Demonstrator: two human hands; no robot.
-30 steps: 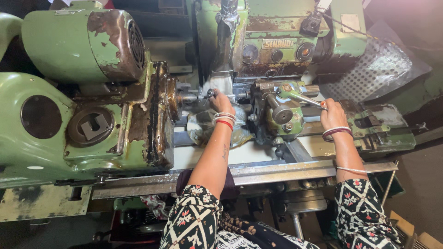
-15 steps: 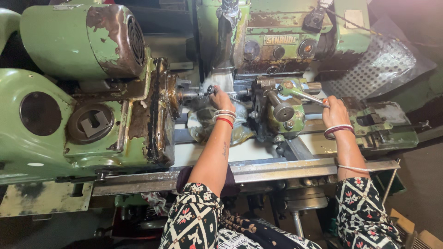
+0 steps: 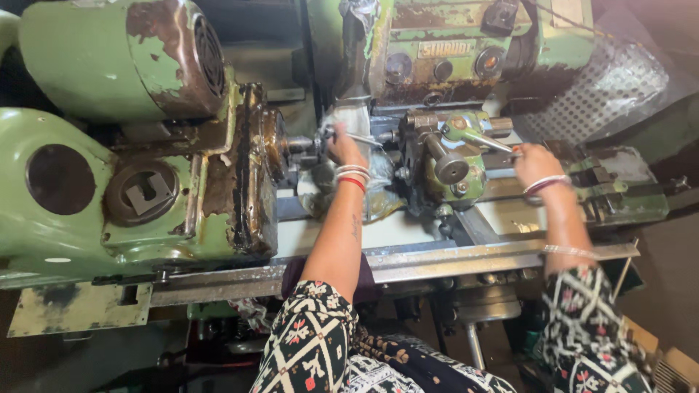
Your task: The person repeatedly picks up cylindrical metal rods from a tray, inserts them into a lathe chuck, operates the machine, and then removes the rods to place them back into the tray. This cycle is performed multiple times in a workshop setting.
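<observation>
Machine: green, rusted lathe (image 3: 145, 196) fills the bench.
Tailstock: green block (image 3: 444, 156), right of centre.
Left hand (image 3: 344, 149): fingers closed on thin metal rod (image 3: 360, 137) beside spindle (image 3: 295, 145).
Right hand (image 3: 535, 164): closed around lever handle (image 3: 484, 141).

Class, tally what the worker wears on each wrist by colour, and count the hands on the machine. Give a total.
White bangles, left wrist: 2
Red bangles, left wrist: 1
Bangles on the right wrist, colours too close to split: about 2
Hands at the green lathe: 2, left hand and right hand
Total: about 7
</observation>
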